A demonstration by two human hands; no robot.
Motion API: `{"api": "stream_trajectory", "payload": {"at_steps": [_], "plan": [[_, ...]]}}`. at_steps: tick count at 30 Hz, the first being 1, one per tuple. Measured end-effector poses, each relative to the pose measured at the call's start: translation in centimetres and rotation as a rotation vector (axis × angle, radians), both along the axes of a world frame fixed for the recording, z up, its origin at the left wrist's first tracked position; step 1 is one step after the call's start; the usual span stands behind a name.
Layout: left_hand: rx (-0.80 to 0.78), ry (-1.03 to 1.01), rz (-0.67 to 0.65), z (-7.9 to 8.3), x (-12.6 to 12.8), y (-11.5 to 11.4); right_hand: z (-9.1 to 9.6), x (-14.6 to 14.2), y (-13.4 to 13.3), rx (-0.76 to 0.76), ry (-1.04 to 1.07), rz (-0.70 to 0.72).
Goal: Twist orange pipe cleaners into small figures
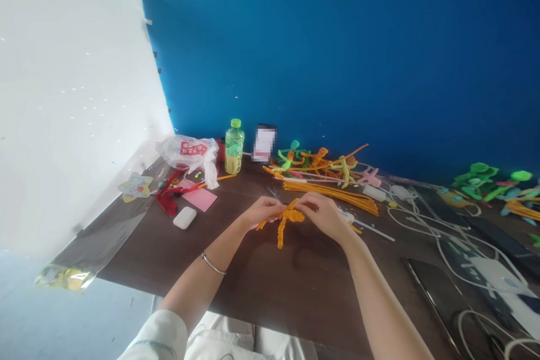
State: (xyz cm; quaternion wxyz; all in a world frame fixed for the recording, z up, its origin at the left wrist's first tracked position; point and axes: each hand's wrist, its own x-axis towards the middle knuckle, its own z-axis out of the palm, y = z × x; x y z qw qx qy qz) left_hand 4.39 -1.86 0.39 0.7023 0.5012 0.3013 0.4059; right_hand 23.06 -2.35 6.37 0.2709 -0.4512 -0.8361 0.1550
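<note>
L hand + R hand: fingers of both pinched closed on fuzzy orange twisted pipe-cleaner figure, over dark brown tabletop.

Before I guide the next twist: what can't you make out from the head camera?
Head view:
- Centre of the orange pipe-cleaner figure: hidden by the left hand and right hand.
- Thin metal tool by the left hand: partly hidden by that hand, too small to name.
- White card against the blue wall: pixelated.
- Green pipe-cleaner figures: cut off by the right edge.
</note>
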Motion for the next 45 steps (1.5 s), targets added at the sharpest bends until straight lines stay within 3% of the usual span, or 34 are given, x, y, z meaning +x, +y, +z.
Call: {"api": "stream_trajectory", "payload": {"at_steps": [4,10,13,17,23,32,37,40,45], "plan": [[0.041,0.073,0.014,0.1,0.2,-0.1,1.8,0.2,-0.2,0.068,-0.184,0.043],[0.040,0.106,-0.092,0.8,0.0,-0.4,3.5,-0.5,-0.5,0.170,-0.273,0.218],[0.057,0.116,-0.104,0.7,0.0,-0.4,3.0,-0.7,-0.6,0.060,-0.215,0.217],[0.058,0.139,-0.059,0.3,0.1,-0.4,1.4,-0.5,-0.8,-0.112,-0.122,0.102],[0.036,0.032,-0.018,0.2,0.2,-0.3,-0.1,0.1,-0.7,-0.118,-0.052,-0.011],[0.120,0.125,-0.016,0.0,0.2,-0.4,0.9,0.0,-1.2,-0.149,-0.071,0.001],[0.137,0.269,-0.044,-0.1,0.3,-0.3,1.7,0.1,-1.4,-0.173,-0.143,0.113],[0.119,0.226,-0.092,0.1,0.3,-0.3,2.0,0.2,-1.3,-0.090,-0.187,0.215],[0.055,0.094,-0.138,0.6,0.2,-0.5,1.8,0.4,-1.4,0.234,-0.313,0.338]]}}
